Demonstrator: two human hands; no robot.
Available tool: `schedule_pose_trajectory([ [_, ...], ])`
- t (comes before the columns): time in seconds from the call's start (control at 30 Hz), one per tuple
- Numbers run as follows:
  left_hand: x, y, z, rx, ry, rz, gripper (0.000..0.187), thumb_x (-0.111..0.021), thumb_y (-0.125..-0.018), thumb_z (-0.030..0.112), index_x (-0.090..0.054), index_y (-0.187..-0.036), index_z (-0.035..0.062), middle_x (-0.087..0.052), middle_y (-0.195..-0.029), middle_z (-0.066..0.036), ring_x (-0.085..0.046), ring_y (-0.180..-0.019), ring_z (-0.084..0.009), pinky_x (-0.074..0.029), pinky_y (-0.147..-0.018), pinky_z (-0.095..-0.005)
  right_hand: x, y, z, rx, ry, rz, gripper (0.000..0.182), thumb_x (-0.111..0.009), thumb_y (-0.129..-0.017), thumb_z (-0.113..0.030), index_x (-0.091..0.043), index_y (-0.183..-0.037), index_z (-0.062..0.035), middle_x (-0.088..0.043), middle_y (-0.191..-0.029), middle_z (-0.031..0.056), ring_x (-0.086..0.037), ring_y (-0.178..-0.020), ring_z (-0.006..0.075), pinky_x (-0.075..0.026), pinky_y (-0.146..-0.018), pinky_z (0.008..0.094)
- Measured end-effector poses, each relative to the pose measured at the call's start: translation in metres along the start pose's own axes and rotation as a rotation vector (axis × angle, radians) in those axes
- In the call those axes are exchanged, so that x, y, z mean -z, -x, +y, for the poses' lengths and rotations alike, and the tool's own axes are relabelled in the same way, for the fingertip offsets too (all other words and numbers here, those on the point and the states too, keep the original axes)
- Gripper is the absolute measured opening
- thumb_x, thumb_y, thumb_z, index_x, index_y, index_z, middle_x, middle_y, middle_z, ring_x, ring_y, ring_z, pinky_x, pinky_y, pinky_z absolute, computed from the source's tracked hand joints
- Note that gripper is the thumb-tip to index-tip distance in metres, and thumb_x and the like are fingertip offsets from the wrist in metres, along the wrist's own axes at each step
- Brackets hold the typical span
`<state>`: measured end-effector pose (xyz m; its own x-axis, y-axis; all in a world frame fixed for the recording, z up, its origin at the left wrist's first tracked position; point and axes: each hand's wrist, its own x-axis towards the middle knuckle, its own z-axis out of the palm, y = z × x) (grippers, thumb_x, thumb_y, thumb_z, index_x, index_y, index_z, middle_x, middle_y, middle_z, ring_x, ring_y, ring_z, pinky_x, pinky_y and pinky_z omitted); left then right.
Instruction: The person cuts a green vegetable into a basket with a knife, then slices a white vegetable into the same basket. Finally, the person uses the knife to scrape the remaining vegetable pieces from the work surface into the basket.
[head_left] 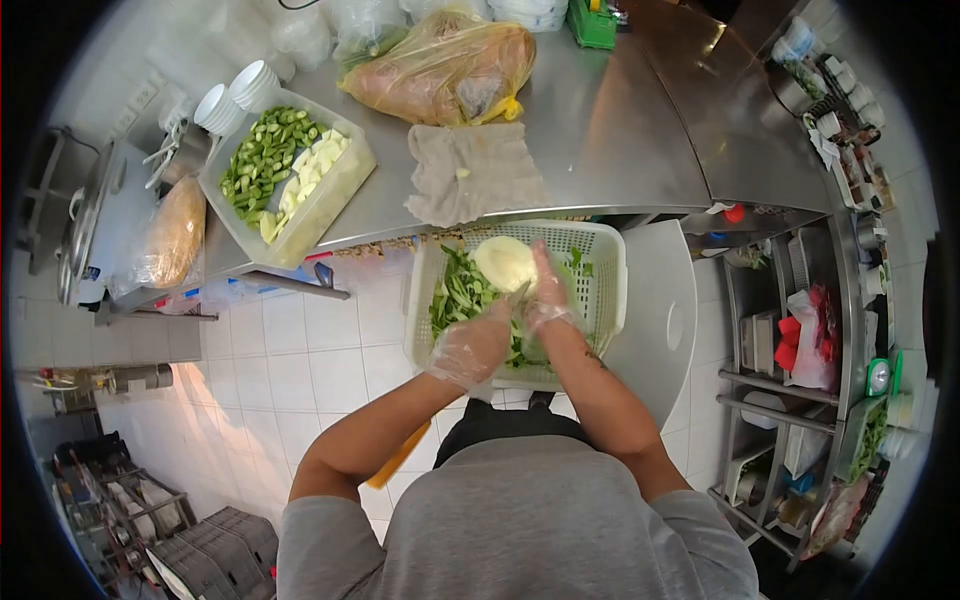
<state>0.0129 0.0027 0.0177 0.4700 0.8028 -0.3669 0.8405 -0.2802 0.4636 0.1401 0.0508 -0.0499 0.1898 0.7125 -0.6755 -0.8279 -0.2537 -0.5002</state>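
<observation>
A large pale, rounded vegetable piece (503, 262) is held over a white slotted basket (612, 290). My right hand (550, 292), in a clear plastic glove, grips its right side with the fingers pointing up. My gloved left hand (473, 345) is closed just below the piece. A short grey blade, like a small knife (519, 292), shows at its fingertips, with the handle hidden in the fist. Cut green leaves and stems (462, 292) lie in the basket under both hands.
On the steel counter (610, 130) stand a tub (345, 190) of sliced green vegetables and pale chunks, a grey cloth (470, 172) and a yellow-tied bag (445, 70). A wrapped loaf-shaped item (172, 235) sits at the left. A grey round stool-like surface (655, 310) adjoins the basket; shelving (775, 390) stands right.
</observation>
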Motion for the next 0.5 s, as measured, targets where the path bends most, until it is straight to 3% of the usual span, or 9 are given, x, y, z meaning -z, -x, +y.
schedule_pose_trajectory([
  [0.1,0.011,0.01,-0.002,-0.1,0.036,0.001,0.019,-0.043,-0.09,0.008,-0.049,-0.107,-0.0001,-0.065,-0.082,-0.023,-0.065,-0.068,-0.0403,-0.051,-0.061,-0.0471,0.019,-0.01,-0.001,-0.099,0.032,-0.023,0.053,-0.068,-0.085,-0.045,-0.058,-0.12,-0.0064,-0.064,-0.1,0.0075,-0.063,-0.081,0.0201,-0.051,-0.057,0.0335],
  [0.2,0.025,-0.002,-0.002,0.021,-0.015,-0.017,0.032,-0.045,-0.087,0.005,-0.044,-0.119,0.0011,-0.064,-0.076,-0.023,-0.064,-0.072,-0.0403,-0.05,-0.064,-0.0488,0.019,-0.007,-0.007,-0.156,0.062,-0.107,0.057,-0.068,-0.085,-0.046,-0.055,-0.125,-0.0081,-0.062,-0.108,0.0083,-0.062,-0.092,0.021,-0.053,-0.07,0.0359],
  [0.3,-0.003,-0.01,-0.017,-0.091,-0.086,-0.069,0.036,-0.045,-0.086,0.004,-0.044,-0.123,0.0008,-0.063,-0.074,-0.022,-0.064,-0.07,-0.0392,-0.05,-0.062,-0.0481,0.014,0.003,-0.011,-0.086,0.099,-0.158,0.058,-0.068,-0.085,-0.045,-0.052,-0.13,-0.0118,-0.06,-0.116,0.0077,-0.06,-0.101,0.0208,-0.052,-0.08,0.0388],
  [0.4,-0.004,-0.004,-0.018,-0.168,-0.146,-0.016,0.039,-0.046,-0.085,0.003,-0.045,-0.124,0.0004,-0.063,-0.073,-0.021,-0.064,-0.069,-0.0391,-0.05,-0.06,-0.0479,0.022,-0.005,-0.013,-0.213,0.146,-0.179,0.06,-0.067,-0.085,-0.047,-0.049,-0.133,-0.0165,-0.057,-0.12,0.0065,-0.058,-0.106,0.0213,-0.05,-0.085,0.0411],
  [0.5,0.013,-0.005,-0.006,-0.027,-0.025,-0.023,0.02,-0.041,-0.089,0.005,-0.048,-0.107,-0.0024,-0.064,-0.078,-0.025,-0.065,-0.076,-0.0398,-0.051,-0.066,-0.0494,0.018,0.005,-0.027,-0.285,0.198,-0.277,0.064,-0.069,-0.083,-0.047,-0.047,-0.135,-0.0177,-0.057,-0.121,0.0071,-0.057,-0.108,0.0241,-0.048,-0.088,0.0457],
])
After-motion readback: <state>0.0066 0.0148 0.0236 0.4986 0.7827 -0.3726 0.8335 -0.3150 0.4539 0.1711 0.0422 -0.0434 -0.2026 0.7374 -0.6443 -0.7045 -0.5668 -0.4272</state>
